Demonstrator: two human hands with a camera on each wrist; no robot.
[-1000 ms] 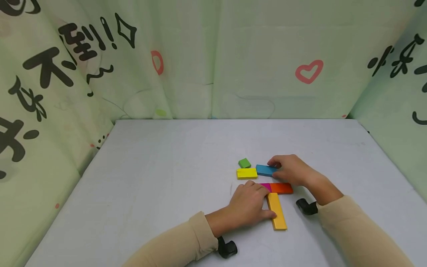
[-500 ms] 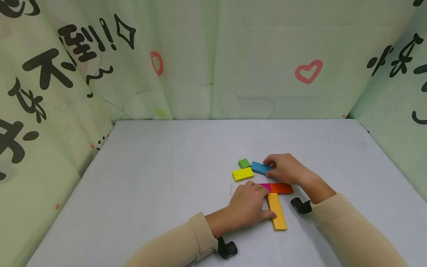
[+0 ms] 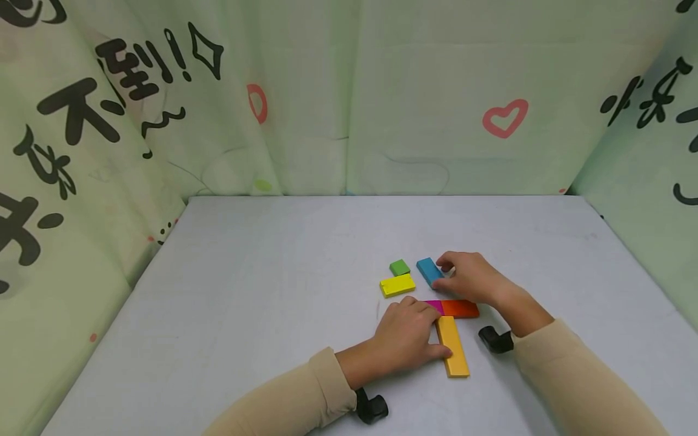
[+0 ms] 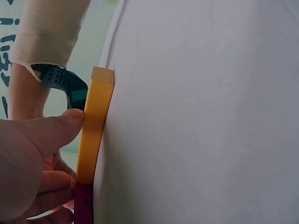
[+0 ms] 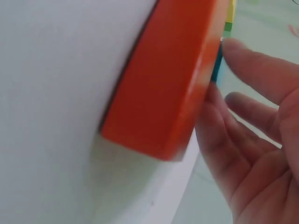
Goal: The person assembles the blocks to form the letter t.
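My left hand [image 3: 406, 336] rests against the joined blocks, its thumb against the side of a long amber block [image 3: 457, 360]. Its fingers touch a magenta block [image 3: 434, 306], which they partly cover; the left wrist view shows the extended thumb [image 4: 58, 130] too. An orange-red block [image 3: 460, 309] lies end to end with the magenta one, so these blocks form a T. Behind them my right hand [image 3: 471, 277] pinches a blue block [image 3: 428, 271] at its near end, thumb at the lower corner. That contact is mostly hidden behind the orange-red block in the right wrist view.
A yellow block [image 3: 398, 286] lies to the left of the blue one, with a small green block [image 3: 400, 267] touching its back edge. All the blocks are on a white table [image 3: 272, 272]. Printed pale green curtains [image 3: 425, 72] surround its back and sides.
The blue block has turned from lying crosswise to pointing diagonally away, now apart from the yellow block. The yellow block shifted slightly left and tilted. My left hand has stayed put.
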